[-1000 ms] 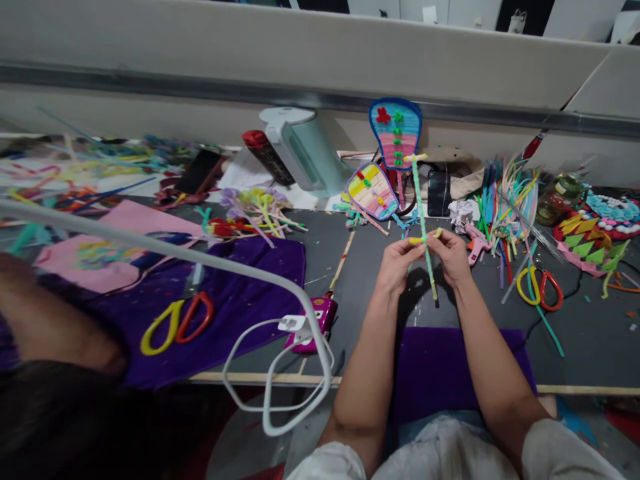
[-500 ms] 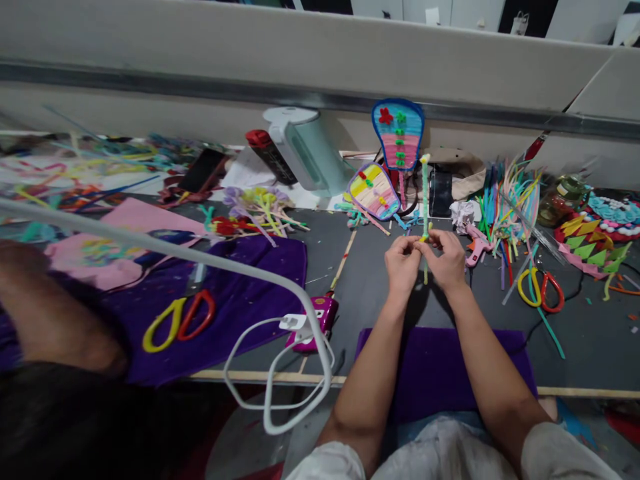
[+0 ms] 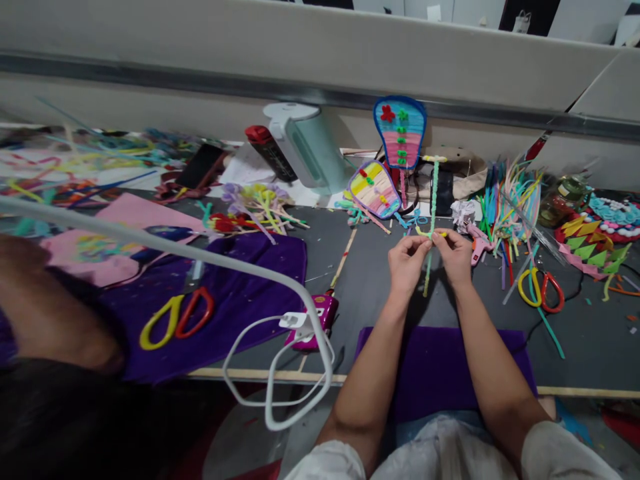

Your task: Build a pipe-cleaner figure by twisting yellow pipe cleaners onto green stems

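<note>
Both my hands hold a twisted light-green pipe cleaner stem [image 3: 435,190] upright over the dark table. A short yellow-white crosspiece tops it, and its thinner tail hangs below my fingers. My left hand [image 3: 406,261] pinches the stem's lower part from the left. From the other side, my right hand [image 3: 455,259] pinches at the same spot, where small yellow ends stick out on both sides. The fingertips hide just how these ends join the stem. Behind stand a blue-and-pink fan shape [image 3: 400,137] and a smaller yellow-and-pink one [image 3: 375,192].
Red-and-yellow scissors [image 3: 541,288], a pink glue gun [image 3: 480,243] and bundled pipe cleaners [image 3: 515,207] lie right. A kettle [image 3: 307,150] stands behind. At left are a purple cloth [image 3: 260,280], more scissors [image 3: 177,319], a white cable [image 3: 270,277] and another person's arm [image 3: 55,307].
The stem has shifted slightly right and turned, so its yellow top now shows as a sideways bar. Yellow ends at my fingers show more. My right hand has moved a little right.
</note>
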A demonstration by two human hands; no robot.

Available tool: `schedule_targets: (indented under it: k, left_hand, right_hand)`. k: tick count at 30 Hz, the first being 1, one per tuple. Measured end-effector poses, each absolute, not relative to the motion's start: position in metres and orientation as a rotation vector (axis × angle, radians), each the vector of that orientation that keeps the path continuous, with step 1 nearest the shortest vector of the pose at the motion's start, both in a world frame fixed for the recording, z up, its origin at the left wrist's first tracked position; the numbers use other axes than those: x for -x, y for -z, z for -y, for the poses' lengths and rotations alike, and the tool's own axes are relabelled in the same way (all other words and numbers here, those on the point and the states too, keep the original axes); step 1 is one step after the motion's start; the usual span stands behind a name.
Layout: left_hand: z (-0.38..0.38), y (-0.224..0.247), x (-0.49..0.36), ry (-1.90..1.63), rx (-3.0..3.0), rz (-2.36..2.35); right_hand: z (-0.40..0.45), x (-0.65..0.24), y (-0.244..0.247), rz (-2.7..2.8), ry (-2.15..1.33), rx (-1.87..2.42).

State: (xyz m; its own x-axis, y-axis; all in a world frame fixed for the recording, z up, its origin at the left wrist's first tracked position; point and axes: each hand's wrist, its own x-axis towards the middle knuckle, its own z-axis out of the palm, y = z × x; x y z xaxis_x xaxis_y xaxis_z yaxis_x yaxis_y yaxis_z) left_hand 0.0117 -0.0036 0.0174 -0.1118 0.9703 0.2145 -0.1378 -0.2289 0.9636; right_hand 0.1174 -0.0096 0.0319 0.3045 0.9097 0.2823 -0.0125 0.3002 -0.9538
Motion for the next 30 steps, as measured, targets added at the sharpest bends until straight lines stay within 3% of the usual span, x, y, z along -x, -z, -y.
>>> schedule_targets:
  k: [7, 17, 30]
  left_hand:
    - [0.002, -0.019, -0.008, -1.463, -1.309, -1.048]
    - [0.013, -0.034, -0.007, -1.480, -1.597, -1.130]
    - [0.005, -0.029, -0.010, -1.251, -1.034, -0.827]
  right_hand:
    - [0.003, -0.121, -0.022, 1.021, -0.863, 0.991]
    - [0.005, -0.125, -0.023, 1.117, -0.682, 1.109]
    - [0.006, -0.120, -0.032, 0.756, -1.184, 0.887]
